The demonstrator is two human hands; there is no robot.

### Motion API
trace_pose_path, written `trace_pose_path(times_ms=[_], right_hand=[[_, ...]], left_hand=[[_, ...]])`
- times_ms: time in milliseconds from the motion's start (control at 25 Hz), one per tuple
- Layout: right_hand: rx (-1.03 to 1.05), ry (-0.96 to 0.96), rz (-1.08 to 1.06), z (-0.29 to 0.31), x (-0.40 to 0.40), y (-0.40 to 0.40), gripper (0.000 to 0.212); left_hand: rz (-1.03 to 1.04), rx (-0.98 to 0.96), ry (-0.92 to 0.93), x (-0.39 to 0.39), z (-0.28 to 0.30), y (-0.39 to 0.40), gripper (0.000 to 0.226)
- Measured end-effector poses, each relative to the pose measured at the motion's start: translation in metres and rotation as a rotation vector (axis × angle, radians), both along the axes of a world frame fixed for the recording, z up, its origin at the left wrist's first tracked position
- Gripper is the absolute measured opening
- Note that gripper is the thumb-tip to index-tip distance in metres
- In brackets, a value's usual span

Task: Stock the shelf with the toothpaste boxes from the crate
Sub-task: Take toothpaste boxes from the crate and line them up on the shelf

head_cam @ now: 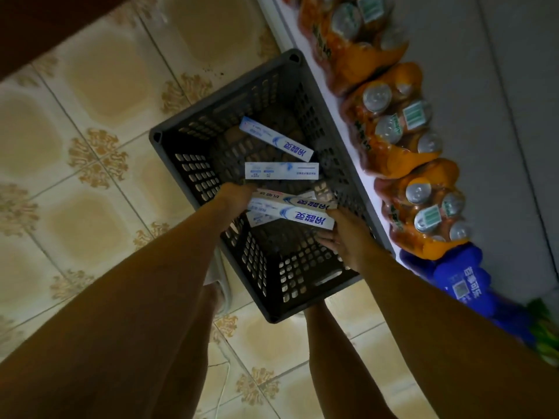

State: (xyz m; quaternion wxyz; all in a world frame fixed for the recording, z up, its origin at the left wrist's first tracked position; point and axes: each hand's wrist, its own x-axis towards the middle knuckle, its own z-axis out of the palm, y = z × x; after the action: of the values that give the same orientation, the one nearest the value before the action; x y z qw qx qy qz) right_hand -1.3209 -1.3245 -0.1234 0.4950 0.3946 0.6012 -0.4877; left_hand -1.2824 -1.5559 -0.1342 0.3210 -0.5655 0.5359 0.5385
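A dark grey slotted crate stands on the tiled floor beside the low shelf. Two white-and-blue toothpaste boxes lie loose on its bottom, one slanted and one level. Inside the crate, both my hands hold a small stack of toothpaste boxes by its ends. My left hand grips the left end, its fingers hidden under the boxes. My right hand clasps the right end from below.
The white shelf edge runs along the crate's right side. It carries orange shrink-wrapped can packs and a blue pack. My bare legs and a white slipper stand at the crate's near side. Tiled floor spreads to the left.
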Motion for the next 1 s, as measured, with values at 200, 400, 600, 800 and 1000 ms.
trace_pose_path(times_ms=[200, 400, 600, 800, 1000], right_hand=[[-0.006, 0.062, -0.031, 0.049, -0.008, -0.018, 0.027], [-0.053, 0.160, 0.086, 0.127, -0.043, -0.039, 0.022], [-0.061, 0.252, 0.161, 0.189, -0.064, -0.060, 0.021], [-0.142, 0.267, 0.252, 0.216, -0.048, -0.069, 0.047], [-0.288, 0.185, 0.371, 0.255, -0.023, -0.068, 0.044]], left_hand=[[-0.560, -0.062, 0.142, 0.000, 0.037, -0.012, 0.050], [-0.820, 0.070, 0.302, -0.017, 0.115, -0.010, 0.084], [-0.762, 0.147, 0.427, -0.035, 0.178, -0.013, 0.059], [-0.215, 0.298, 0.335, -0.023, 0.205, -0.020, 0.029], [0.065, 0.482, 0.496, -0.014, 0.251, -0.028, 0.028]])
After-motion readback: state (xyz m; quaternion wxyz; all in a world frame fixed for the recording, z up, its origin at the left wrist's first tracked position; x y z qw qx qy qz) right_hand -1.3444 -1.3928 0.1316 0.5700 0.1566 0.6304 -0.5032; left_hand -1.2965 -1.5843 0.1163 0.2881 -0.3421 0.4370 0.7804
